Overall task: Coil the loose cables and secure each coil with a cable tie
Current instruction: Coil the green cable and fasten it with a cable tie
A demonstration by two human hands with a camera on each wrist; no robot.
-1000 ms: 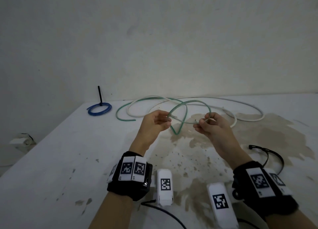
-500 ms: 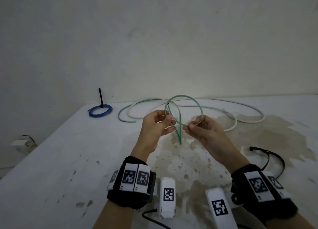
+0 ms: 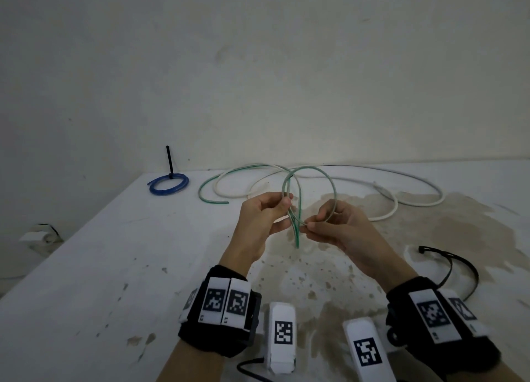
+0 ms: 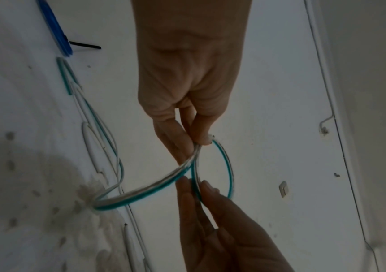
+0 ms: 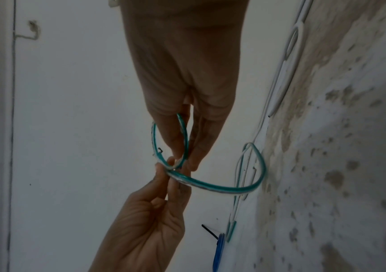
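My left hand (image 3: 262, 218) and right hand (image 3: 341, 229) each pinch the green-striped clear cable (image 3: 312, 171), held above the stained white table (image 3: 86, 267) in a small upright loop with one end hanging down. Beyond, its remaining length lies loose beside a white cable (image 3: 401, 206); far left, a tied blue coil (image 3: 168, 183).

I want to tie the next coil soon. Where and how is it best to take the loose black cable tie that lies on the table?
Probably take the black cable tie by the raised middle of its arch, from above with the right hand, which is nearer. It lies loose on the table at the right, curved, so the bend should leave room for fingertips under it. Both hands now pinch the green cable.
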